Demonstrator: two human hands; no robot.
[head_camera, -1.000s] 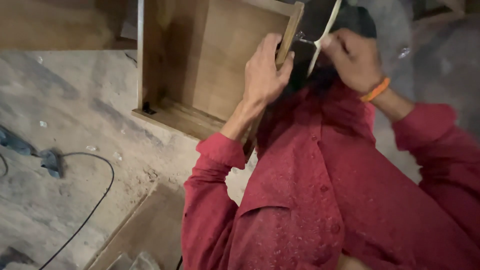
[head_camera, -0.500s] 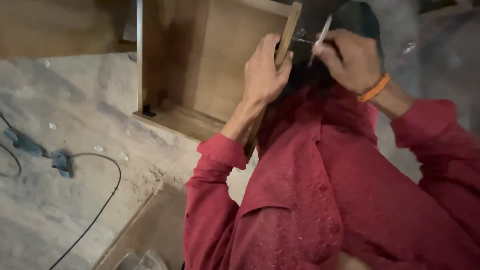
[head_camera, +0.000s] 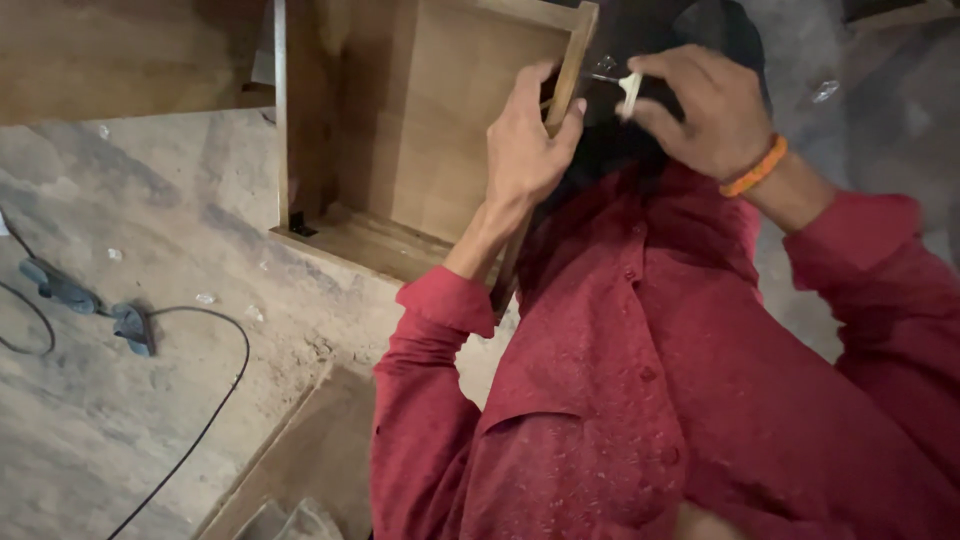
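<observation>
- Head view: a black cable (head_camera: 205, 425) lies on the dusty floor (head_camera: 150, 220) at the left.
- Left hand (head_camera: 522, 150) grips the edge of the wooden drawer box (head_camera: 440, 130), as before.
- Right hand (head_camera: 705, 105) pinches a pale, thin tool (head_camera: 630, 90), now lower and closer to the edge, near a small metal pin (head_camera: 603, 76).

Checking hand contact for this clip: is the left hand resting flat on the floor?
No, the left hand is raised and grips the edge of the wooden drawer, well above the dusty floor.
</observation>
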